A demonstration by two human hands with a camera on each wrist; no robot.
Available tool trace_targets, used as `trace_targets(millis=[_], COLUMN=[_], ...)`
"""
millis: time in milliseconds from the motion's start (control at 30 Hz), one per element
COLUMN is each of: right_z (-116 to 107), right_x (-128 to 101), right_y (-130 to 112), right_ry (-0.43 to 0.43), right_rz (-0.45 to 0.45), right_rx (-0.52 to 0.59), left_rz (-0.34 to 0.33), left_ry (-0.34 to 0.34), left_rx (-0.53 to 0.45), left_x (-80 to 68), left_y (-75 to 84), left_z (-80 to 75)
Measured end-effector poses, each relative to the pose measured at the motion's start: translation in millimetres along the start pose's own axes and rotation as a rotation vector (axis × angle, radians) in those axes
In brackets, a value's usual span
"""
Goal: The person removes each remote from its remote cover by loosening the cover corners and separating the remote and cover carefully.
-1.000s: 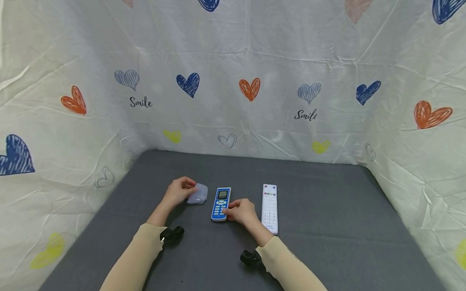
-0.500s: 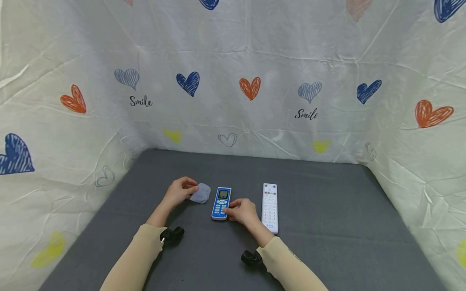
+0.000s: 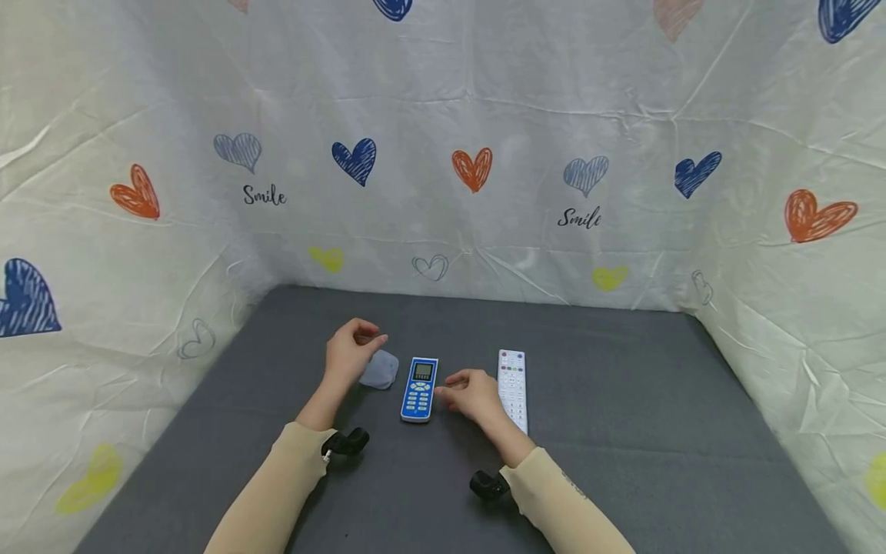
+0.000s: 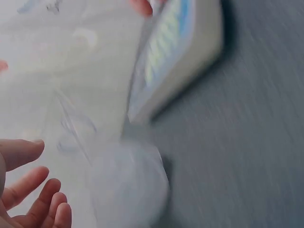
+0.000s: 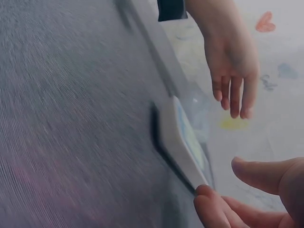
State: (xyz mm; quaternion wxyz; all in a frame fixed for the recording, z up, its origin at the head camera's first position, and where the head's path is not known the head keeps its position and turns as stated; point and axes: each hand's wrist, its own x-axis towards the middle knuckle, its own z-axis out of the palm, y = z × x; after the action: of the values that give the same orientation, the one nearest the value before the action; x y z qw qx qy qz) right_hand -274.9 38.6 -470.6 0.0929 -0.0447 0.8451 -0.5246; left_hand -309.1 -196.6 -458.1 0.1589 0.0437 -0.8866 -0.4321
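Note:
A blue remote control (image 3: 418, 390) with a small grey display and pale buttons lies face up on the dark cloth. To its left is a small, pale blue-grey, rounded piece (image 3: 379, 370), whitish and blurred in the left wrist view. My left hand (image 3: 349, 354) hovers just behind and left of this piece; its thumb and fingers stand apart in the left wrist view. Beside the blue remote's right edge is my right hand (image 3: 474, 395), thumb (image 5: 261, 175) spread from the fingers, nothing between them. The right forearm hides the near end of a white remote control (image 3: 512, 385).
Dark grey cloth (image 3: 623, 431) covers the table. A white curtain (image 3: 526, 100) printed with hearts and "Smile" encloses the back and both sides. Each wrist carries a black camera, one by the left sleeve (image 3: 263, 492) and one by the right sleeve (image 3: 564, 500).
My left hand has let go of the pale piece and lifted up off it. My right hand has released the blue remote and drawn slightly right. The pale piece had shifted a little rightward before.

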Motion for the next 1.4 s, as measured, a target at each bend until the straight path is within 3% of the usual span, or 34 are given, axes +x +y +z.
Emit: trace_targets(millis=[367,533,700,867,1200,1400], right_z=[-52.0,-69.7,-81.0,-90.1,-96.9,-95.2], right_x=[-1.6,-3.7,-5.0,-5.7,-8.6,-11.1], right_y=[12.3,22.1,32.4,43.6,62.0,65.0], right_ry=[0.123,0.217,0.277,0.323,0.253,0.204], right_rz=[0.041,0.06,0.051,0.056,0.178,0.211], right_rx=[-0.072,-0.156,-0.168,-0.167,-0.097,-0.062], left_rz=[0.042,0.077,0.12,0.11,0.053,-0.028], left_ry=[-0.106,-0.147,-0.187,-0.243,-0.364,-0.434], left_rx=[-0.121,-0.132,-0.125,-0.138,-0.115,-0.181], left_x=[-7.6,-14.6,-21.9,-31.7,-52.1,-60.5], left_y=[48.8,60.8,68.3,77.1,85.2,81.4], left_z=[47.4,74.2,100.8,119.8,141.5,147.1])
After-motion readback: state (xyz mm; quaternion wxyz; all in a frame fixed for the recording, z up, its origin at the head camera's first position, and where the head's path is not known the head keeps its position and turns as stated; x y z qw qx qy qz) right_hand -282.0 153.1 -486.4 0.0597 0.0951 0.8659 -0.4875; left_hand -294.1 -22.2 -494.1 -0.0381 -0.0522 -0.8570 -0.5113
